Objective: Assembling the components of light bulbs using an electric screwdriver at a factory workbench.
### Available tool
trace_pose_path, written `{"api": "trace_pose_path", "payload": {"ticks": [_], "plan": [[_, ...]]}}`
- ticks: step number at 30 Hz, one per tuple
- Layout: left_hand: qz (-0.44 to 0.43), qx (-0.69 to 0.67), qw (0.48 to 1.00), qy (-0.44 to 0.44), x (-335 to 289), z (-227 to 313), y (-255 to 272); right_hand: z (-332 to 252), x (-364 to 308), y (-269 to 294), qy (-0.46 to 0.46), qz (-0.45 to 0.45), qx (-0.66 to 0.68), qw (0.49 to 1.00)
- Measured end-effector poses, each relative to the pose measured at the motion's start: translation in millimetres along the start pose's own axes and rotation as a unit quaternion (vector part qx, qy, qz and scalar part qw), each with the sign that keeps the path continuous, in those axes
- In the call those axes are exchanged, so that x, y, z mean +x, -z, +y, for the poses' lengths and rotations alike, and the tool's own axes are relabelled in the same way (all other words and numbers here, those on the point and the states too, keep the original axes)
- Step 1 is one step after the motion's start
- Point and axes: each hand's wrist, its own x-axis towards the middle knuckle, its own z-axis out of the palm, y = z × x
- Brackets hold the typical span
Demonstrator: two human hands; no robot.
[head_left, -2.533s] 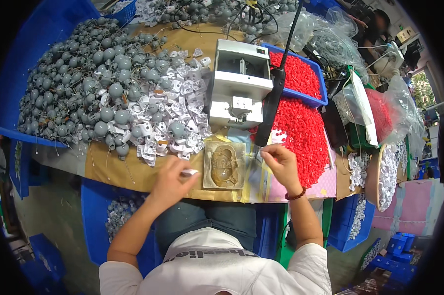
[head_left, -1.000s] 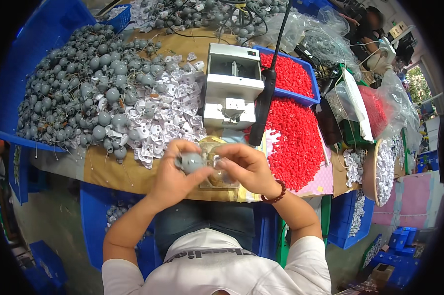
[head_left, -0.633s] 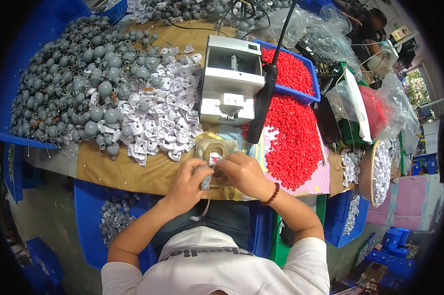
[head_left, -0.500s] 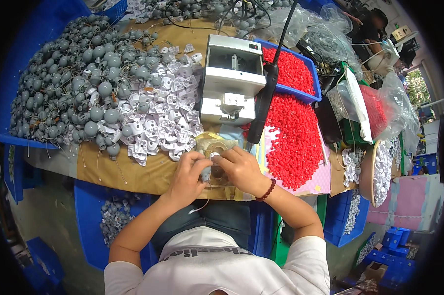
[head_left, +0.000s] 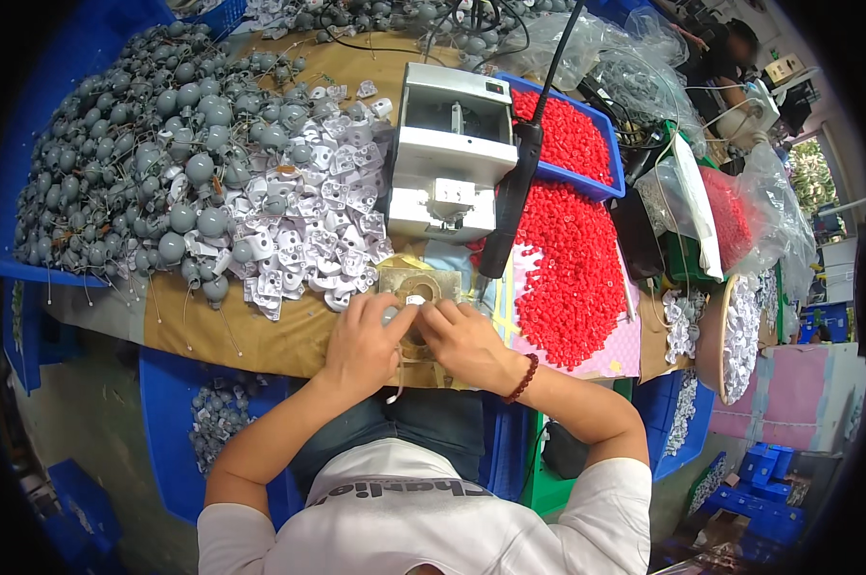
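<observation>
My left hand (head_left: pixel 358 347) is closed round a grey ball-shaped part (head_left: pixel 390 314), mostly hidden by the fingers. A thin pale wire (head_left: pixel 398 381) hangs below that hand. Between the fingertips of both hands shows a small white plastic piece (head_left: pixel 415 300). The fingers of my right hand (head_left: pixel 469 345) are pinched together at it; how they grip it is partly hidden. Both hands are over the near part of a metal block (head_left: pixel 392 279) with a round hollow, which lies at the table's front edge.
Grey ball parts with wires (head_left: pixel 116 182) heap up at left, beside white plastic pieces (head_left: pixel 308 230). A white machine (head_left: pixel 447 153) stands behind the block, with a black handheld tool (head_left: pixel 517 206) at its right. Red pieces (head_left: pixel 567 278) lie farther right, below a blue tray (head_left: pixel 600 189).
Both hands have shifted slightly, and the left fingers have straightened toward the white piece. The wire below my left hand hangs more steeply. The whole view has moved a little.
</observation>
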Motion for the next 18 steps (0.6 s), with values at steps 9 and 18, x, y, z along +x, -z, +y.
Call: {"api": "trace_pose_path", "payload": {"ticks": [9,18], "plan": [[0.011,0.118,0.990,-0.076,-2,-4,-13,47,-43,0,-0.253,0.144,0.423,0.858],[-0.013,0.042,0.997,-0.061,-2,-9,-14,28,-56,-19,-0.209,0.154,0.177,0.949]]}}
